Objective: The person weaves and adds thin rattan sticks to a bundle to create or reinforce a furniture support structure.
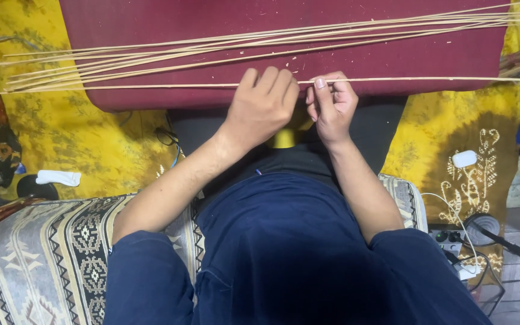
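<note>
A thin stick (151, 86) is pinched closed by both the left hand (264, 107) and right hand (332, 105) at twelve o'clock, across the maroon cushion (121, 24). It could be snapped by uneven pressure.

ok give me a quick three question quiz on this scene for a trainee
1. True or false: both hands grip the same thin pale bamboo strip.
2. What does the bundle of long pale strips lie on? A) dark red cloth pad B) yellow patterned cloth C) blue trousers
3. Which small object lies on the yellow patterned cloth to the person's right?

Key
1. True: left hand and right hand pinch it side by side.
2. A, the dark red cloth pad.
3. A small white rounded plastic device.
</note>
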